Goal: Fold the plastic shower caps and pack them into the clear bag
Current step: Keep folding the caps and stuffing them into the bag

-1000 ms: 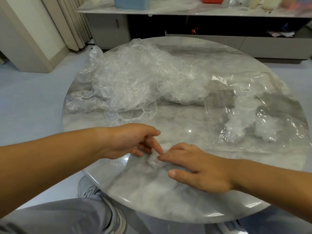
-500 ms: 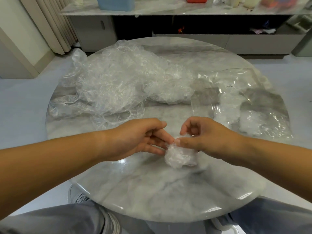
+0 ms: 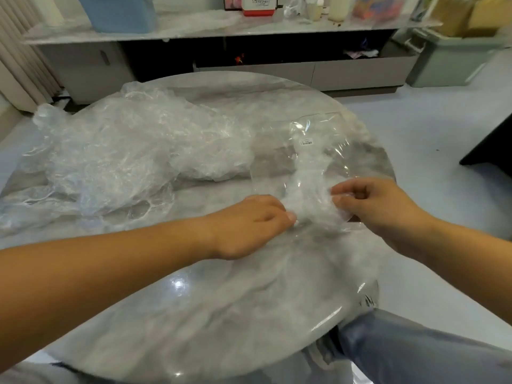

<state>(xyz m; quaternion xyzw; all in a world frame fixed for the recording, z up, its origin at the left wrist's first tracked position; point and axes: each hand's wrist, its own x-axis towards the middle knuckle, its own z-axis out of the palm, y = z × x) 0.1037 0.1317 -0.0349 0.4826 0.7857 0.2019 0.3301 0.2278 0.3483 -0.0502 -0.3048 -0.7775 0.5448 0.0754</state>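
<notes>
Marble-look round surface [image 3: 221, 300], glossy. On its left half, big loose pile [image 3: 119, 162] of crumpled caps, reaching the far edge. Just right of pile & touching it: clear bag [image 3: 313, 126], lying flat, w/ small white label [image 3: 306, 142] near far end and whitish folded caps inside along its middle. Both hands at bag's near end. Right hand [image 3: 379, 209]: pinching bag's near edge btwn thumb & curled fingers. Left hand [image 3: 249, 223]: fingers curled, thumb tip against whitish wad [image 3: 307, 209] of cap at bag mouth. Fingertips hidden by plastic, so grip can't be told. Wad btwn the two hands, at or in the opening, can't tell which. Beyond surface, low cabinet [image 3: 83, 67] w/ blue bin [image 3: 122, 12], red-white box [image 3: 259, 5] & bottles [image 3: 336, 6] on top.
</notes>
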